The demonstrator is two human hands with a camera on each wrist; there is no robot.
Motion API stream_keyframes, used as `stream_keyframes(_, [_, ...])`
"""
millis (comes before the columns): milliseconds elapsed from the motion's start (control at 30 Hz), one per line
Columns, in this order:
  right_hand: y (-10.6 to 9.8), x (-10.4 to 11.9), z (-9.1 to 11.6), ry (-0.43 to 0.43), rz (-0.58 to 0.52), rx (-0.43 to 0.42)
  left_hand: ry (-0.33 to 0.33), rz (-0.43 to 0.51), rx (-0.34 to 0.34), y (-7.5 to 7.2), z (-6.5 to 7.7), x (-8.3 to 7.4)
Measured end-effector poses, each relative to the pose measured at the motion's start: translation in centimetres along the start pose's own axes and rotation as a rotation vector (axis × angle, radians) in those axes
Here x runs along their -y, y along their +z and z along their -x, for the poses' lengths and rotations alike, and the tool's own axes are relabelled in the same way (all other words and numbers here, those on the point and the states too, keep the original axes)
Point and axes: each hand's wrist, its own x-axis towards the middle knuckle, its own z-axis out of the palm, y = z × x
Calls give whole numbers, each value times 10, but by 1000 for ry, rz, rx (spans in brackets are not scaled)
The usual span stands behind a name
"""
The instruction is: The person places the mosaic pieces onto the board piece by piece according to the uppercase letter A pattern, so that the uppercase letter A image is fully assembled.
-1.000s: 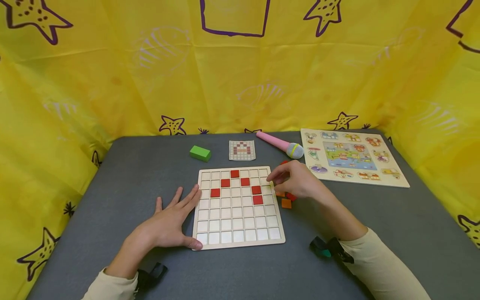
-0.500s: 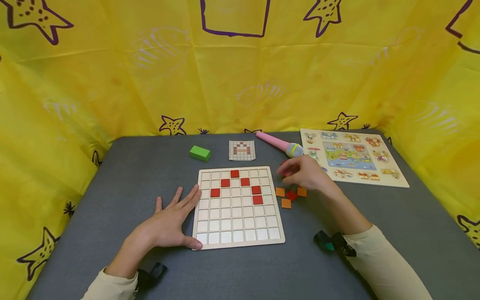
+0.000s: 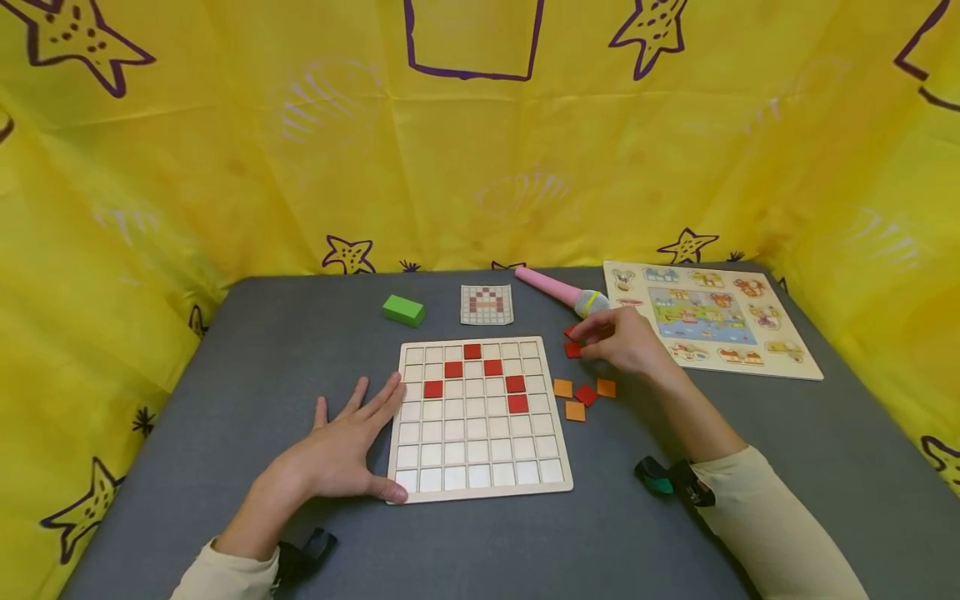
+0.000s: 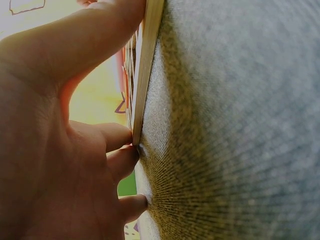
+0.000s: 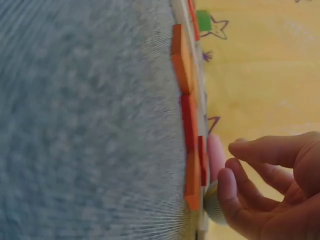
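Note:
My left hand (image 3: pixel 341 454) lies with fingers spread along the left edge of a pale wooden grid board (image 3: pixel 477 429), fingertips at the upper part and thumb on the lower corner. In the left wrist view, the thumb and two fingertips reach the board's edge (image 4: pixel 145 80). Several red tiles fill cells in its upper half. My right hand (image 3: pixel 630 340) hovers right of the board, its fingertips beside a red tile (image 3: pixel 573 350), with another red tile (image 3: pixel 572 332) just behind. In the right wrist view, its loosely bent fingers (image 5: pixel 227 187) have nothing visible between them.
Near the board's right edge lie orange tiles (image 3: pixel 575 412) and a red tile (image 3: pixel 587 395). Behind the board are a patterned card (image 3: pixel 487 306), a green block (image 3: pixel 403 311) and a pink toy microphone (image 3: pixel 550 286). A picture puzzle board (image 3: pixel 806 367) lies back right.
My right hand has moved from the board's right edge up and right to the red tiles, uncovering the orange ones. My left hand stays at the board.

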Motion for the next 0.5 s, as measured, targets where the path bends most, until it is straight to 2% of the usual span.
stream_keyframes(500, [6,5,-14,12,193,60,0,0,-3,1,1,1])
